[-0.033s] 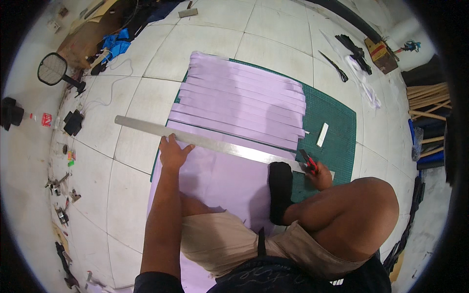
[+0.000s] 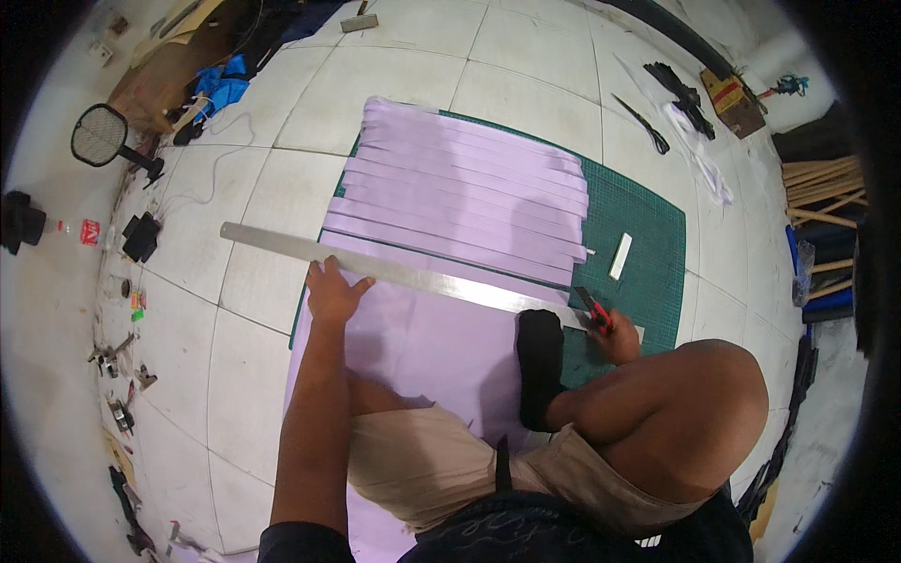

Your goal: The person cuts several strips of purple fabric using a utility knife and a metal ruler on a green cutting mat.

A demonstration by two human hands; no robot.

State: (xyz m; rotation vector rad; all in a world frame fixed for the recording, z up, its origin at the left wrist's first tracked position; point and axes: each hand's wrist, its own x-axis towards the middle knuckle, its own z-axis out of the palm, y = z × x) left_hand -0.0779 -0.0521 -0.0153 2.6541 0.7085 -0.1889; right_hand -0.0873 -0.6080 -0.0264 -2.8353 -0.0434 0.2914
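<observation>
A long metal ruler (image 2: 422,279) lies slantwise across a lilac sheet (image 2: 432,352). My left hand (image 2: 334,293) presses on the ruler's left part, its fingers spread along the near edge. Closed round a red and black utility knife (image 2: 600,317), my right hand (image 2: 618,340) rests at the ruler's right end. The black-socked foot (image 2: 539,342) is on the sheet, its toes at the ruler. Beyond the ruler, several lilac strips (image 2: 460,183) lie side by side. Sheet and strips are on a green cutting mat (image 2: 643,225).
A small white bar (image 2: 619,256) lies on the mat's right side. Scissors (image 2: 643,125) and black cloth (image 2: 678,94) are on the tiled floor (image 2: 244,272) at the far right, near a cardboard box (image 2: 732,106). An electric swatter (image 2: 101,134) and a bottle (image 2: 89,231) stand left.
</observation>
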